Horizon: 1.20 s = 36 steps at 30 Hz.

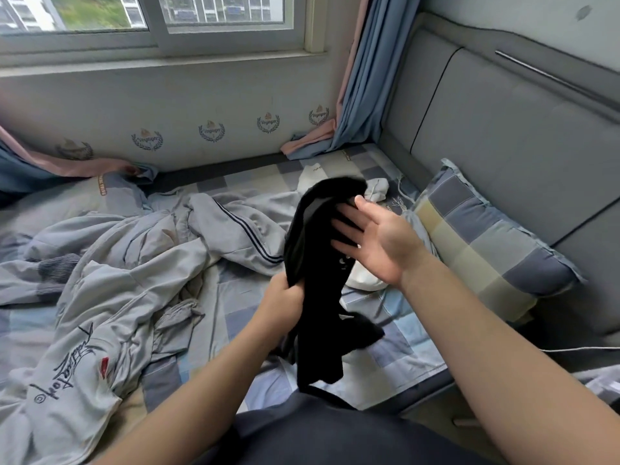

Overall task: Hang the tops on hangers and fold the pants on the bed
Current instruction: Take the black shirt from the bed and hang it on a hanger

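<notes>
The left hand (285, 302) grips the black garment (313, 236) in a bunch, held up over the bed (235, 297) toward its headboard edge. The right hand (372, 238) is spread flat against the cloth. With one bunched grip, the dangling lower part could slip free or fall among the grey clothes (134, 250) and tangle.

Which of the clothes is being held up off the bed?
The black one: the left hand grips it and the right hand touches it. The grey clothes and the white one lie on the bed.
</notes>
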Each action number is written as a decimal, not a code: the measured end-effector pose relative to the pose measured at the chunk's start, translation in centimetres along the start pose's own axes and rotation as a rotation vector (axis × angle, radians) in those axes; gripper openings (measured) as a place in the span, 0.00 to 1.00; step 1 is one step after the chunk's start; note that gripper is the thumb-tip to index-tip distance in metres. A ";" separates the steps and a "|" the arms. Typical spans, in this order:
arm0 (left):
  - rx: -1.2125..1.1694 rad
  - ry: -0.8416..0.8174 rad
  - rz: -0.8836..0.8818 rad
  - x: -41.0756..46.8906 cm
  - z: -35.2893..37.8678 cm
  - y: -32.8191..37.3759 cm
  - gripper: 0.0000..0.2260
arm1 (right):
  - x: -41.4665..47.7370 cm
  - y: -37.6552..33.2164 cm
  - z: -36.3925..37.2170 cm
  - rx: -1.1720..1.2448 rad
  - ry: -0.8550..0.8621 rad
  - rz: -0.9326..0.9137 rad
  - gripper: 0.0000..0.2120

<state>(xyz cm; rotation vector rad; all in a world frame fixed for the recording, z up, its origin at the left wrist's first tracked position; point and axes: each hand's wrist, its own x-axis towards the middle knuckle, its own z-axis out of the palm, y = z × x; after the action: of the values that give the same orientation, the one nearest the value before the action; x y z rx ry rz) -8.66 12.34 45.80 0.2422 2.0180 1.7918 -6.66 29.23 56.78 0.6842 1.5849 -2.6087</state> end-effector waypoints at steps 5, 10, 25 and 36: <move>-0.210 0.186 -0.069 0.1 -0.6 2.7 0.04 | -1.6 4.9 -3.3 -0.364 -0.061 -0.006 0.31; -0.368 0.140 -0.061 -0.2 -0.8 5.3 0.09 | -4.1 12.5 -3.1 -0.587 -0.184 0.045 0.32; 0.026 0.163 0.088 -2.8 -1.6 2.6 0.16 | -0.9 5.7 0.6 -0.139 0.256 0.053 0.14; 0.052 0.218 0.356 -1.6 -1.3 1.8 0.12 | -2.4 3.2 0.0 -0.004 0.067 0.065 0.18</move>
<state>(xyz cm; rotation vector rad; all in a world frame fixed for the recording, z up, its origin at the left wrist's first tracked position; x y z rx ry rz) -8.03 10.77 47.96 0.4647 2.2907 2.0554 -3.74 27.13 54.97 0.8162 1.5562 -2.5625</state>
